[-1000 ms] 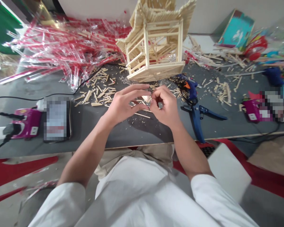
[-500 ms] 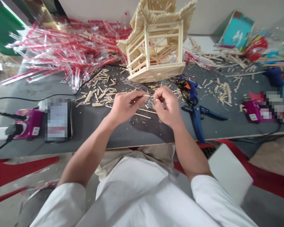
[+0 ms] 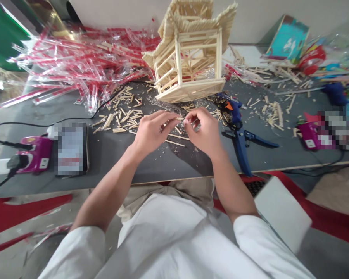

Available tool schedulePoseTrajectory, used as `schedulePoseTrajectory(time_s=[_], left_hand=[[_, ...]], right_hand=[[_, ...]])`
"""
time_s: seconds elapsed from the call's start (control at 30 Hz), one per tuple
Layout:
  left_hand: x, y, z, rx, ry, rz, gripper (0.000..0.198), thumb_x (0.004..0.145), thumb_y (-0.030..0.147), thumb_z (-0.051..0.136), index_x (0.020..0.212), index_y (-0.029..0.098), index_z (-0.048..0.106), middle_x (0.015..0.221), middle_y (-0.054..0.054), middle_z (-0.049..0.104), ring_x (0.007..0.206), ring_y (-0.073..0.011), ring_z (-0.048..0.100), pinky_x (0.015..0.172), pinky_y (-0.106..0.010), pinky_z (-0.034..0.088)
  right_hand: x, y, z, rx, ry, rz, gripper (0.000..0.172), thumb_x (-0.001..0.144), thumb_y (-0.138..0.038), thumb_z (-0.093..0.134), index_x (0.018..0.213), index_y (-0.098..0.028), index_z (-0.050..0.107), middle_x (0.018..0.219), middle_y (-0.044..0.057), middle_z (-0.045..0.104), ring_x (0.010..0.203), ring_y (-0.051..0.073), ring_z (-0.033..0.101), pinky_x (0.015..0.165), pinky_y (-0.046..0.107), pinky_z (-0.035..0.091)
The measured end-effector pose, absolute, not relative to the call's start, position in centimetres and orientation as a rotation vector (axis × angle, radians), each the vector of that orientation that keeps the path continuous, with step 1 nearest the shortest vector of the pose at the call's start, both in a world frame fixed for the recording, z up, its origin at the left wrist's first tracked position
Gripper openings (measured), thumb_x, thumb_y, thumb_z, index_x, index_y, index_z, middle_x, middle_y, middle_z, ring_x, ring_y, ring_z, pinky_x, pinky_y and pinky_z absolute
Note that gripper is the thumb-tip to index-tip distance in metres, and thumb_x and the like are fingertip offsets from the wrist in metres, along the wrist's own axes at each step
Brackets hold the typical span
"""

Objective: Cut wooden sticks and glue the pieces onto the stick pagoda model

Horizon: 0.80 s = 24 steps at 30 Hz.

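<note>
My left hand and my right hand meet over the dark grey table, fingertips almost touching. Both pinch a short thin wooden stick between thumb and fingers. A few loose sticks lie on the table just under the hands. Behind them stands a pagoda-like model built of pale wooden sticks. A heap of cut stick pieces lies left of the hands.
A blue cutter and a blue glue gun lie right of my right hand. Red-and-clear wrappers pile at the back left. A phone, purple power strips and a black cable are there too.
My left hand's fingers, spread a second ago, have closed into a pinch on the stick. Both hands stay together at the same spot; the view shifted slightly.
</note>
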<state>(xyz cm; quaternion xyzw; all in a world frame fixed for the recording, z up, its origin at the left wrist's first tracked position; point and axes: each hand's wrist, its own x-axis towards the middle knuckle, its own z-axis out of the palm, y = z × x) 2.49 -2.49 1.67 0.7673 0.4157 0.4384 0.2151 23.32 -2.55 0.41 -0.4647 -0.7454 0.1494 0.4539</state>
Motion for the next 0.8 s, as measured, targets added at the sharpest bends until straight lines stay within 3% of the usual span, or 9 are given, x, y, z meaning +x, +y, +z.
schedulePoseTrajectory(time_s=[0.03, 0.13, 0.3, 0.8], left_hand=[[2.4, -2.5, 1.6, 2.185, 1.138, 1.242, 0.025, 0.104, 0.038, 0.064, 0.112, 0.023, 0.082, 0.103, -0.007, 0.081, 0.095, -0.0176, 0.075, 0.09, -0.027, 0.058], [2.3, -2.3, 1.2, 2.264, 1.075, 1.301, 0.023, 0.105, 0.033, 0.063, 0.116, 0.023, 0.081, 0.11, -0.007, 0.08, 0.104, -0.0183, 0.075, 0.095, -0.029, 0.057], [2.2, -2.2, 0.9, 2.356, 1.071, 1.297, 0.024, 0.106, 0.032, 0.06, 0.116, 0.024, 0.081, 0.112, -0.008, 0.08, 0.104, -0.0182, 0.075, 0.096, -0.03, 0.057], [1.9, -2.1, 0.8, 2.424, 1.043, 1.269, 0.025, 0.106, 0.033, 0.06, 0.117, 0.026, 0.082, 0.112, -0.008, 0.08, 0.1, -0.0191, 0.075, 0.09, -0.031, 0.057]], right_hand=[[23.3, -2.6, 0.5, -1.112, -1.831, 0.369, 0.01, 0.098, -0.032, 0.064, 0.102, -0.023, 0.066, 0.098, 0.006, 0.069, 0.087, 0.02, 0.065, 0.075, 0.035, 0.052], [23.2, -2.9, 0.9, -0.991, -1.831, 0.334, 0.024, 0.101, -0.031, 0.065, 0.124, -0.027, 0.069, 0.116, 0.009, 0.073, 0.103, 0.024, 0.07, 0.085, 0.04, 0.057], [23.0, -3.2, 1.5, -0.887, -1.864, 0.29, 0.012, 0.103, -0.034, 0.066, 0.111, -0.033, 0.075, 0.111, 0.004, 0.078, 0.108, 0.025, 0.074, 0.098, 0.046, 0.059], [22.8, -3.1, 1.4, -0.874, -1.772, 0.397, 0.007, 0.1, -0.035, 0.073, 0.1, -0.029, 0.076, 0.103, 0.002, 0.078, 0.098, 0.021, 0.075, 0.087, 0.038, 0.06]])
